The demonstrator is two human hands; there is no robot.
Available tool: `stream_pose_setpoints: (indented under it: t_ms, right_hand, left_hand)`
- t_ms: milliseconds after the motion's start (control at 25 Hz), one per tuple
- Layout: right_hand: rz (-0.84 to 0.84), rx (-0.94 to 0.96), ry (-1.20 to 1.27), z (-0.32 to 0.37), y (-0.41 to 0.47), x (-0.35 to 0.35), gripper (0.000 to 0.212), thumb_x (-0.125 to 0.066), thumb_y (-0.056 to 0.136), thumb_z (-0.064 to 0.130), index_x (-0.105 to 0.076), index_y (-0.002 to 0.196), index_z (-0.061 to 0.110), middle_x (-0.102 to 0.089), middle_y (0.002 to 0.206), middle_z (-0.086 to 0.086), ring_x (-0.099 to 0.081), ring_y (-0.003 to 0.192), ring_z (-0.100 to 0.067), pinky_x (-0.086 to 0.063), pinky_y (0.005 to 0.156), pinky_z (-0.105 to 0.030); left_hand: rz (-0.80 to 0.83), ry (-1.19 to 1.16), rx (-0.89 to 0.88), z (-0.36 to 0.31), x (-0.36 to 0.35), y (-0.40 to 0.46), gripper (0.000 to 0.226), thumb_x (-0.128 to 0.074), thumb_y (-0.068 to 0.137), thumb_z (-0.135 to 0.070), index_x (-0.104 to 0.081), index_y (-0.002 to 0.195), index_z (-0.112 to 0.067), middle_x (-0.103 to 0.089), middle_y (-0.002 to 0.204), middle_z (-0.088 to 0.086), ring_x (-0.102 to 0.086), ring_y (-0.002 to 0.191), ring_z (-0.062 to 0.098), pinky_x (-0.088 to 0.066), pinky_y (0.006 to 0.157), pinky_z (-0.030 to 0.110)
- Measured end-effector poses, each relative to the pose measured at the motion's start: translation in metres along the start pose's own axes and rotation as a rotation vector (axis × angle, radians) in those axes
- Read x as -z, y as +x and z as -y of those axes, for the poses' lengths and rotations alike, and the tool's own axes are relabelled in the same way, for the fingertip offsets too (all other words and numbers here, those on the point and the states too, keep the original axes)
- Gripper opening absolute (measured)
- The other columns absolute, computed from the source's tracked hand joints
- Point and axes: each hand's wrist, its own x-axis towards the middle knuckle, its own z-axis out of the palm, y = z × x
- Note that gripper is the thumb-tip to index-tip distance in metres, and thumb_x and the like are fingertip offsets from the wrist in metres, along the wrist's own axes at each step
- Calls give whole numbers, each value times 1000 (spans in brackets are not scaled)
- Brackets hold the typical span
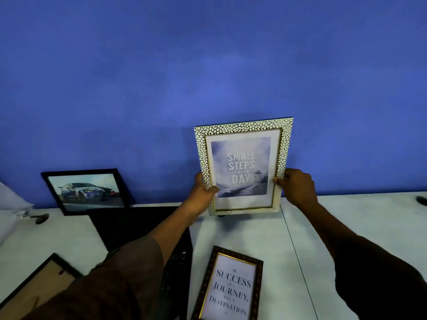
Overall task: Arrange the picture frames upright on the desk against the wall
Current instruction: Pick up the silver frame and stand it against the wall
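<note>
White pebbled frame upright near wall; car frame leaning on wall; dark gold-trimmed frame flat on surface; brown-backed frame face-down.

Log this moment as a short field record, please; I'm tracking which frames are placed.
held frame: white pebbled frame, upright, gripped by left hand and right hand
standing: car picture leaning on blue wall
lying flat: Success frame; face-down frame
surface: white desk
</note>
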Motion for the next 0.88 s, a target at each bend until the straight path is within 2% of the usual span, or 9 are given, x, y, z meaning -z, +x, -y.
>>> stream_pose_setpoints:
  t_ms: [120,280,440,520,600,680,800,880]
  right_hand:
    - [58,-21,-26,-30,49,-29,24,-66,92,37,-66,89,13,-74,96,-15,-66,92,-39,-37,70,-30]
    - [144,-47,-53,-62,92,-68,28,-64,92,41,-52,77,20,-74,89,-14,-67,89,-39,-40,70,-31]
    - [201,-40,-73,-89,118,-94,26,-64,91,41,-64,85,16,-76,90,-11,-71,86,-35,-54,75,-37]
    - [215,-65,-41,-99,124,-102,23,-65,90,39,-66,84,17,-77,89,-11,-72,84,-33,-56,77,-39]
    - [212,-56,-29,-106,127,-107,25,-67,89,37,-56,71,24,-76,85,-12,-71,82,-35,-53,74,-36]
    - [197,-33,-34,-111,127,-110,29,-67,90,36,-48,70,27,-76,85,-13,-70,82,-37,-47,69,-33]
    - [185,-36,-9,-115,128,-111,20,-66,91,35,-60,81,19,-76,89,-14,-70,83,-35,-40,68,-28]
    - [175,-45,6,-114,127,-112,20,-66,91,34,-57,82,19,-75,89,-13,-70,84,-35,-38,68,-27]
  left_hand:
    - [13,-29,54,13,-27,41,65,-59,93,-11,-26,148,-23,-53,130,-7,-53,117,17,-43,98,32]
    - [13,-51,127,34,-48,84,72,-61,93,-8,-22,152,-24,-51,134,-6,-51,122,17,-42,101,32]
    - [50,-44,179,52,-65,111,75,-63,93,-9,-19,152,-23,-47,135,-7,-48,124,16,-41,97,31]
    - [56,-37,200,60,-72,120,73,-64,92,-9,-22,150,-23,-47,133,-8,-50,126,19,-41,96,31]
    - [36,-25,196,65,-77,127,69,-65,91,-7,-27,145,-25,-51,132,-6,-53,123,20,-42,93,30]
    - [27,-7,185,67,-77,129,67,-67,90,-9,-30,145,-24,-54,133,-5,-53,117,16,-42,91,28]
    - [25,0,174,71,-78,130,70,-68,90,-10,-30,147,-24,-55,133,-5,-55,118,15,-43,89,25]
    - [33,1,187,74,-78,131,72,-68,89,-9,-29,147,-25,-55,132,-5,-56,119,17,-44,89,27]
